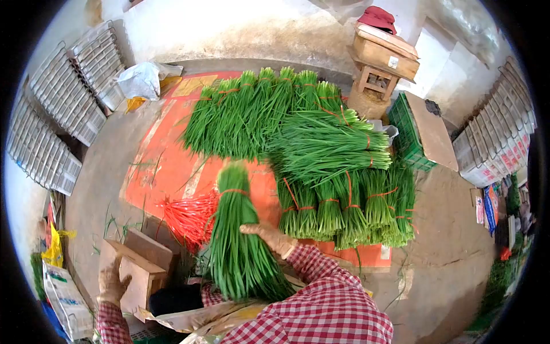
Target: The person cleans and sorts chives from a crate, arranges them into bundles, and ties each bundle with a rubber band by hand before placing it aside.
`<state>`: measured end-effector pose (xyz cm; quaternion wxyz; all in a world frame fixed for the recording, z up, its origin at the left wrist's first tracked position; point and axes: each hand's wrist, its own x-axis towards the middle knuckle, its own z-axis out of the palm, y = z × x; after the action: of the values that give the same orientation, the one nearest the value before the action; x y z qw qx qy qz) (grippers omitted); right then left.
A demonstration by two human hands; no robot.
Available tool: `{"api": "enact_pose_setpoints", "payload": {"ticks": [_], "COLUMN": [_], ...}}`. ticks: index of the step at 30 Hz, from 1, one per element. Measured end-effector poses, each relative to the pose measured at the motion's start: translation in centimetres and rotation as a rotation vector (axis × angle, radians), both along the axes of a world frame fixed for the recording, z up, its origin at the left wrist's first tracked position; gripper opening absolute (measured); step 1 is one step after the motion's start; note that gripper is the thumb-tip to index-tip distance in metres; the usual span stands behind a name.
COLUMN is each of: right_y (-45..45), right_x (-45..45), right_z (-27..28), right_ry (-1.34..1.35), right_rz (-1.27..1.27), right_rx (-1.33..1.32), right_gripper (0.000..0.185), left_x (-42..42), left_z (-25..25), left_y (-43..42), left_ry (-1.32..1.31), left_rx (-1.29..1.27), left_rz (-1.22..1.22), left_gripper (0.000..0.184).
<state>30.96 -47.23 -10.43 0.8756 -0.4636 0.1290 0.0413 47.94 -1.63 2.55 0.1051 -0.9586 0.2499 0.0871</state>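
A thick bunch of long green garlic chives (pixel 238 252) stands tilted in front of me, tied with a red band near its blurred, pale cut ends at the top. My right hand (pixel 270 238), in a tan glove, is closed against the bunch's right side; part of its fingers is hidden by the leaves. My left hand (pixel 113 281), also gloved, is beside a small wooden box (pixel 134 272) at the lower left, its fingers apart and nothing visible in them. Between the box and the bunch lies a fan of loose red ties (pixel 186 221).
Many tied chive bunches (pixel 246 117) lie in rows on an orange sheet (pixel 154 172), with more bunches (pixel 344 212) at the right. A green crate (pixel 409 137) and a wooden stand (pixel 387 54) stand behind. Stacked wire-handled cartons (pixel 69 94) line both sides.
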Motion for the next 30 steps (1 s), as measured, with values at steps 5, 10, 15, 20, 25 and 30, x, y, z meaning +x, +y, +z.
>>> {"api": "enact_pose_setpoints", "payload": {"ticks": [5, 10, 15, 20, 25, 30], "right_y": [-11.8, -25.5, -19.5, -4.4, 4.8, 6.7], "right_x": [3.3, 11.2, 16.4, 14.7, 9.1, 3.5], "right_z": [3.8, 5.7, -5.4, -22.6, -24.8, -26.9], "right_ry": [-0.151, 0.288, 0.479, 0.294, 0.602, 0.647], "right_rz": [-0.351, -0.752, -0.432, 0.161, 0.471, 0.667], "right_rx": [-0.237, -0.408, -0.948, -0.007, -0.334, -0.632], "right_gripper": [0.088, 0.107, 0.055, 0.015, 0.021, 0.025], "left_x": [-2.9, -3.2, -3.0, -2.3, -3.5, -4.7], "left_z": [-2.9, -4.8, -5.9, -5.1, -2.5, -5.3], "left_y": [8.0, 11.3, 8.1, 2.1, -7.8, -13.3], "left_ry": [0.077, 0.154, 0.144, 0.106, 0.026, 0.142], "left_rx": [-0.193, -0.297, -0.365, -0.277, -0.386, -0.496], "left_rz": [0.231, 0.434, 0.360, 0.239, 0.036, -0.231], "left_gripper": [0.072, 0.064, 0.059, 0.054, 0.051, 0.049]}}
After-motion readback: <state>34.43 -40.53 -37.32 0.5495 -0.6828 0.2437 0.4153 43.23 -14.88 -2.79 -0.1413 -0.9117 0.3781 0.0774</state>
